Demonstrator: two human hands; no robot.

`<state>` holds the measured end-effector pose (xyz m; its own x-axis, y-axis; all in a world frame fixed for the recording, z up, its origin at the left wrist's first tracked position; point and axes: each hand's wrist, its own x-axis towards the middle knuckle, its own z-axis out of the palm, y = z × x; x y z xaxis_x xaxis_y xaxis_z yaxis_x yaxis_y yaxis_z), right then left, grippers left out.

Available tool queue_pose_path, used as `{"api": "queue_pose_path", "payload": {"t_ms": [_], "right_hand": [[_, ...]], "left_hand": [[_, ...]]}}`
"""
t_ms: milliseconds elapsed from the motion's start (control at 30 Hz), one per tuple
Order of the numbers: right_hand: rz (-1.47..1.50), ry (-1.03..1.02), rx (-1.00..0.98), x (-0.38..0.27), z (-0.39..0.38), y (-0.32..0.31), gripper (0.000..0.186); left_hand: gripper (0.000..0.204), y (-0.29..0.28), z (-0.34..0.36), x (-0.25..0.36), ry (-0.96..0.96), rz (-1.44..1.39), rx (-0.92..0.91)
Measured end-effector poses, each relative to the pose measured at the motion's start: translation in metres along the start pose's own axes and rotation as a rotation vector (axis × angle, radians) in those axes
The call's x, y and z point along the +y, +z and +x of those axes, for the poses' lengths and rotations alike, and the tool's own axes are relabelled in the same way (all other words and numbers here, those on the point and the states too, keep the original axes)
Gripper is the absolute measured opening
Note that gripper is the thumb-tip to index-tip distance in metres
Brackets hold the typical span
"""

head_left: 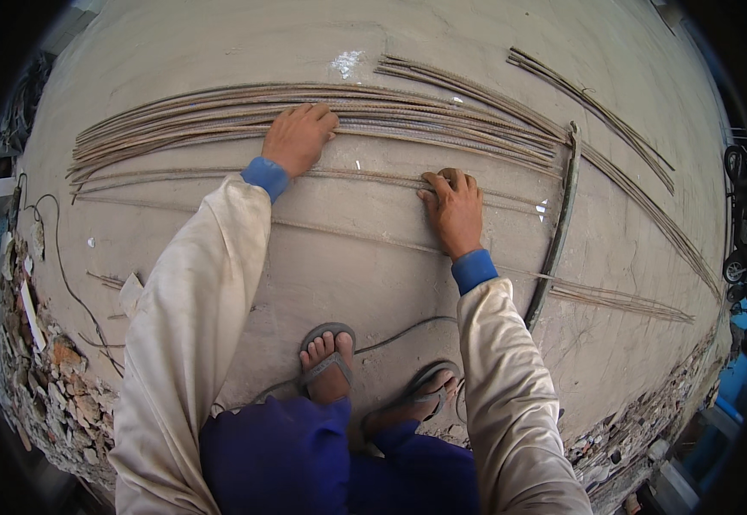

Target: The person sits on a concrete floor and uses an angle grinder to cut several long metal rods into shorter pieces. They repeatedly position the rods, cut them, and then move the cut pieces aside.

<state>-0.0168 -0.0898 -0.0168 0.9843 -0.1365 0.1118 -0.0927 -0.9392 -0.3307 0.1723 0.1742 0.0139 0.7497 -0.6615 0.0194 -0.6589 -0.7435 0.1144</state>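
A wide bundle of brown, ribbed steel bars (193, 110) lies across the concrete ground in front of me. My left hand (299, 137) rests over the bundle's near side, its fingers curled down on the bars. Closer to me, a pair of loose steel bars (365, 175) runs roughly parallel to the bundle. Over these my right hand (456, 210) is bent, thumb and fingers closed at the bars; the fingertips are partly hidden. Another single bar (347, 234) lies nearer still, below both hands and touched by neither.
A dark curved pipe (559, 232) lies crosswise at the right, near the bar ends. More bars (476, 88) lie behind it, with a thin set (592, 101) at the far right. Black cable (408, 330) passes by my sandalled feet. Rubble (64, 403) lines the lower left.
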Motion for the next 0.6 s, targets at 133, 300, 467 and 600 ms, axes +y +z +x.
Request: {"api": "queue_pose_path", "payload": {"t_ms": [133,300,467,600], "right_hand": [[-0.065,0.01,-0.005,-0.001,0.006,0.006,0.026],[-0.111,0.006,0.024,-0.002,0.008,0.01,0.023],[-0.114,0.01,0.2,-0.002,0.03,0.008,0.014],[-0.047,0.138,0.164,-0.006,0.053,0.001,0.011]], "left_hand": [[0.026,-0.005,0.005,0.003,-0.111,-0.075,-0.008],[0.028,-0.012,-0.016,-0.003,0.016,-0.118,0.105],[0.03,-0.011,-0.054,-0.014,0.063,-0.188,0.029],[0.031,-0.008,-0.087,-0.011,0.038,-0.236,-0.043]]}}
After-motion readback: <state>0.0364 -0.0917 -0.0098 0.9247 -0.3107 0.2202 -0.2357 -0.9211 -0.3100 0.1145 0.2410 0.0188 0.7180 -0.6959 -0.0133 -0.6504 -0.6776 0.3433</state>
